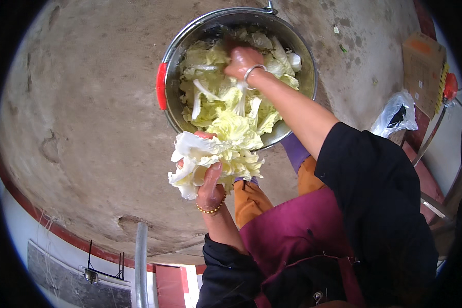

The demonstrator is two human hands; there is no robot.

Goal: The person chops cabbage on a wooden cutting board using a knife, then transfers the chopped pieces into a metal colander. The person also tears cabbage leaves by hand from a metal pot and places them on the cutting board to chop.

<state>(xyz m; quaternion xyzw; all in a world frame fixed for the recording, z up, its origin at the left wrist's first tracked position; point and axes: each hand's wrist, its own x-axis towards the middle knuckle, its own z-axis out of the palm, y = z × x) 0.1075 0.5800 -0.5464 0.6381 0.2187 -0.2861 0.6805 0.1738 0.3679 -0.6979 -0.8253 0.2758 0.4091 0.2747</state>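
Observation:
A round metal bucket (307, 42) on the floor holds many pale green and white cabbage leaves (231, 94), which look wet. My right hand (246, 61) reaches down into it among the leaves; its fingers are blurred and partly hidden, so what they hold cannot be made out. In front of the bucket's near rim, my left hand (211, 184) grips a loose bunch of cabbage leaves (233, 154), thumb on the near side and fingers partly covered by the leaves. The bunch overlaps the rim in this view.
A red grip (161, 86) sits on the bucket's left side. The concrete floor (88, 107) bears stains and leaf scraps. At the right are a cardboard box (423, 69), a clear plastic bag (396, 113) and a yellow-bristled brush (443, 82). A metal pole (141, 261) stands at lower left.

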